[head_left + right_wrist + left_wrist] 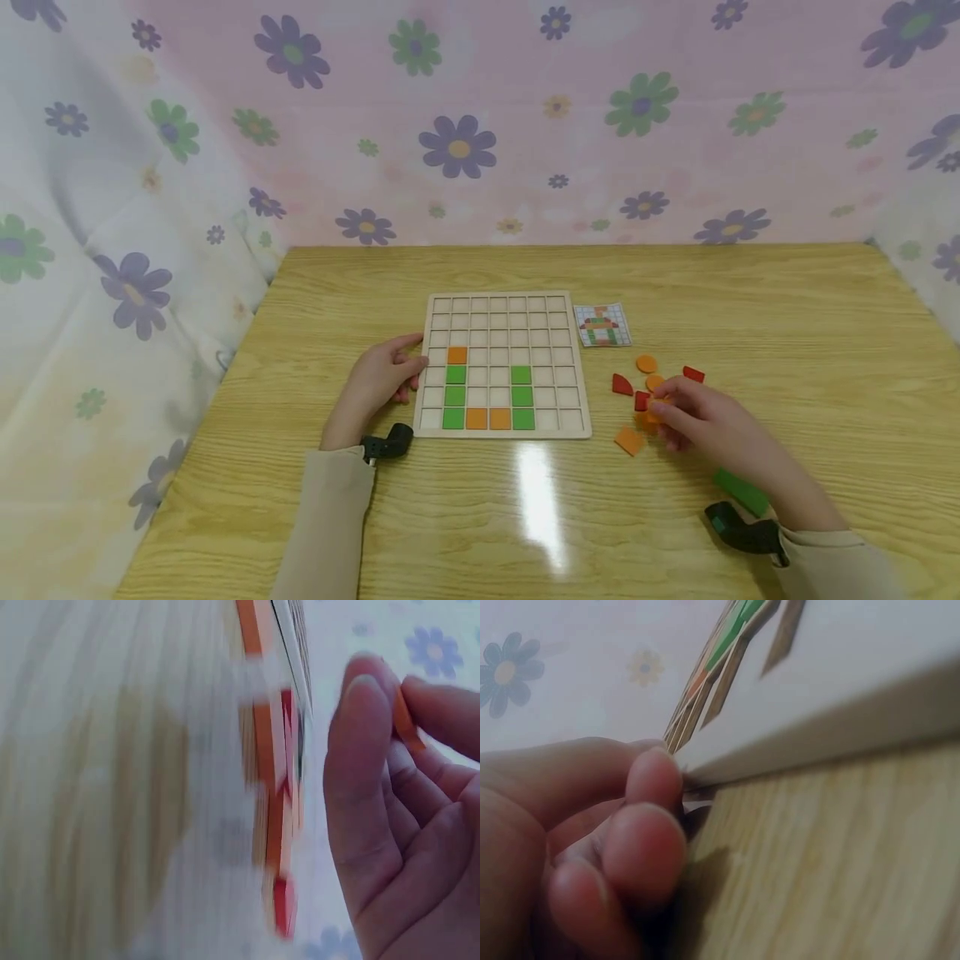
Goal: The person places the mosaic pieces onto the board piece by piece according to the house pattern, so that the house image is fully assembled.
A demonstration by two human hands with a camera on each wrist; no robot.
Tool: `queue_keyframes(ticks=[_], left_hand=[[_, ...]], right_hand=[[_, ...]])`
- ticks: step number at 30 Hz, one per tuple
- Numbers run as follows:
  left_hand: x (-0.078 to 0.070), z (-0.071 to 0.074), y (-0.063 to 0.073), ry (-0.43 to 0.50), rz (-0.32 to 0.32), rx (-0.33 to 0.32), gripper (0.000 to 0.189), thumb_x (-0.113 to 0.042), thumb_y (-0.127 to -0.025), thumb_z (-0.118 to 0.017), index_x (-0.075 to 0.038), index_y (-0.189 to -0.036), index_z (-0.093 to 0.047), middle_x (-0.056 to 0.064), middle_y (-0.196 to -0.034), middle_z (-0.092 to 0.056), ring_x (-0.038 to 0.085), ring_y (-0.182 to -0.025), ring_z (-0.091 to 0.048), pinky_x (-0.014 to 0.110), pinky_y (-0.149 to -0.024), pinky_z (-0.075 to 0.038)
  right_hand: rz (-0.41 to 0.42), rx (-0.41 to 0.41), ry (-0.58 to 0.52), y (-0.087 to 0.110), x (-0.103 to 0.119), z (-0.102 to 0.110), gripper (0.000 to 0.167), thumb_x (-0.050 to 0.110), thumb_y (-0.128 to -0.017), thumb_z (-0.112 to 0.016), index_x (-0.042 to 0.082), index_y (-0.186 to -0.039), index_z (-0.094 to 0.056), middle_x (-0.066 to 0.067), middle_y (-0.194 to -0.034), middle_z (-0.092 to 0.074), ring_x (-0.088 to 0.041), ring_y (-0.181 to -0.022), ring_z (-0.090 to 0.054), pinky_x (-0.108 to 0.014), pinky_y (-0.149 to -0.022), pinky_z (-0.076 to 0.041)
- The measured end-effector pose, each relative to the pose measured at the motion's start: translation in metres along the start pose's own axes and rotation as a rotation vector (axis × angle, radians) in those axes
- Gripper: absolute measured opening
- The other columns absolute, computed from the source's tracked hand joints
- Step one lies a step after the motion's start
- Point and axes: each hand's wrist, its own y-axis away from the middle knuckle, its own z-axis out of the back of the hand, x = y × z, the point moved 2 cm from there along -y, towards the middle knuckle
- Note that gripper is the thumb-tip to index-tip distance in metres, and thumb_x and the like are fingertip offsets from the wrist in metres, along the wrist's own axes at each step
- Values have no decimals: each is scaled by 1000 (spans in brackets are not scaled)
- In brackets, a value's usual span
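The square wooden grid board point(501, 433) lies on the table, several green and orange square tiles set in its cells. At its left edge, my left hand point(381, 377) holds the rim with thumb and fingertips; in the left wrist view the fingers point(645, 847) are curled beside that edge. My right hand point(708, 421) pinches an orange tile point(407, 720) between thumb and finger, above the loose pieces to the right of the board. Among these are an orange disc point(646, 363), a red quarter-round piece point(622, 384) and an orange square tile point(629, 441).
A small pattern card point(603, 325) lies beside the board's upper right corner. A green piece point(741, 492) lies under the right forearm. Another red piece point(693, 374) sits beyond the right hand. Flowered cloth point(480, 125) hangs behind the wooden table point(787, 308).
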Motion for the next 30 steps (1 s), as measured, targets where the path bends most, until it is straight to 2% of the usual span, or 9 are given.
queue_keyframes(ticks=[5, 10, 14, 18, 24, 30], left_hand=[[0, 2, 1, -9, -2, -9, 45, -30, -86, -60, -28, -129, -46, 11, -68, -60, 17, -46, -51, 34, -47, -49], [0, 1, 1, 9, 3, -15, 45, -28, -86, -60, -28, -129, -47, 11, -69, -60, 16, -47, -50, 34, -47, -49], [1, -1, 1, 9, -4, -9, 45, -28, -86, -60, -27, -130, -46, 11, -68, -60, 16, -46, -49, 34, -48, -50], [3, 0, 0, -13, -5, -14, 46, -29, -86, -60, -28, -130, -45, 10, -68, -60, 17, -46, -50, 34, -48, -49], [3, 1, 0, -21, -12, -1, 48, -31, -86, -59, -27, -132, -44, 11, -68, -60, 17, -46, -50, 35, -48, -50], [1, 0, -1, -37, -31, 11, 47, -31, -87, -59, -27, -131, -44, 10, -67, -60, 18, -45, -50, 36, -48, -50]], right_hand=[[62, 33, 19, -22, 18, -18, 31, 35, -91, -49, 9, -108, -54, -6, -70, -55, -19, -60, -53, -30, -53, -47], [82, 70, -63, -48, 31, -38, 30, 27, -92, -50, 12, -118, -51, -9, -77, -58, -23, -64, -55, -33, -55, -49], [90, 73, -113, -66, 43, -55, 29, 24, -91, -53, 13, -117, -51, -9, -80, -61, -23, -65, -56, -34, -57, -50], [66, 52, -130, -80, 54, -67, 25, 27, -88, -57, 19, -111, -53, -8, -78, -62, -22, -64, -57, -34, -59, -50], [26, 42, -170, -97, 62, -81, 24, 28, -86, -60, 20, -109, -56, -9, -69, -57, -22, -58, -55, -32, -57, -49], [0, 113, -294, -108, 66, -92, 25, 16, -88, -57, 14, -112, -56, -13, -77, -60, -23, -64, -57, -32, -62, -51]])
